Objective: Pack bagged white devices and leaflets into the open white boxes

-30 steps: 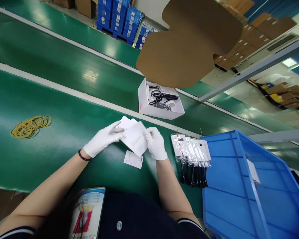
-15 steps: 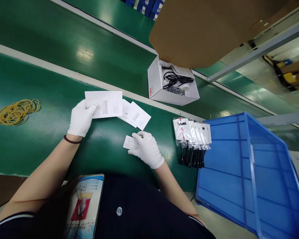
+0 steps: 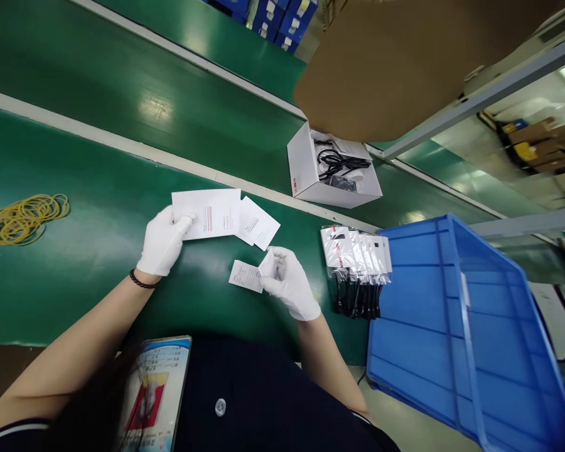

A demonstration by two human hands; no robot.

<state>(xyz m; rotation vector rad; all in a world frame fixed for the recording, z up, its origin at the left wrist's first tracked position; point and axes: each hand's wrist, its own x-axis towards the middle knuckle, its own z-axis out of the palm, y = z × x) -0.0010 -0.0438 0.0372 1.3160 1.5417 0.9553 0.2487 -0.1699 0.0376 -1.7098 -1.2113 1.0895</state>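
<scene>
Hands: both in white gloves; the left hand pinches the near-left corner of a fan of white leaflets and holds them flat on the desk, while the right hand is curled, its fingertips pinching the right edge of a small card
Small card: white with fine print, low over the green surface just in front of the leaflets, apart from them
Leaflets: one long sheet with a red mark overlapping a smaller folded one, spread on the near strip of the desk, not squared into a stack
Progress, as I judge it: the papers are out and partly sorted; the card is not yet with the rest, and nothing from this set is inside the open white box that sits beyond on the far strip, already holding a black cable
Right of the hands: a row of bagged black cables, touching the side of a large blue crate
Left: a loose heap of yellow rubber bands, well apart
Near edge: a printed booklet at the person's chest
In the way: a grey rail between the near strip and the box, and a brown cardboard flap hanging over the box
</scene>
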